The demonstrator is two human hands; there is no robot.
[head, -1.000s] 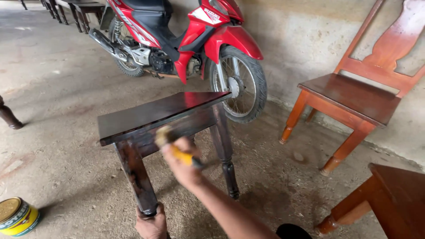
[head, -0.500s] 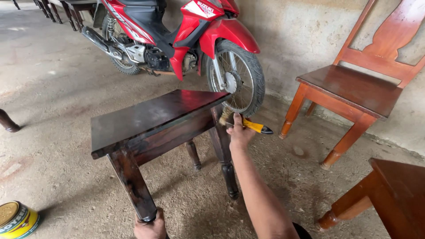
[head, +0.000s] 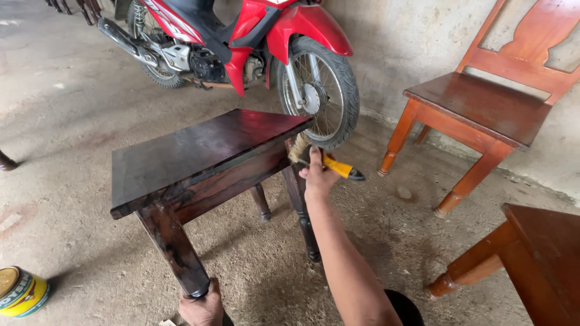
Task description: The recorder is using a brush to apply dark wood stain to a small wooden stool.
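Dark-stained small wooden table (head: 199, 151) stands on the dusty concrete floor (head: 72, 121) at the centre-left of the head view, its glossy flat tabletop tilted a little toward the camera and its turned legs reaching down to the lower middle of the frame.

The right hand (head: 317, 178), just right of centre, is closed around the yellow-handled paintbrush (head: 326, 162). The brush's pale bristles lie against the table's right-hand edge, just under the top, and its dark handle tip points toward the right of the frame. The bare forearm runs from that hand down to the bottom edge.

The left hand (head: 202, 308), at the bottom centre-left, is wrapped around the foot of the table's nearest leg, fingers closed on the wood.

At the bottom left corner a round yellow tin can (head: 21, 293) lies on the floor, well apart from the table. Behind the table, across the upper middle of the frame, is a red motorcycle (head: 254, 36), its front wheel near the table's far corner. At the upper right a reddish-brown wooden chair (head: 483, 102) stands by the grey wall. The corner of another brown wooden piece (head: 531, 247) fills the lower right. A round black object (head: 402, 308) shows at the bottom edge beside the forearm; what it is I cannot tell.
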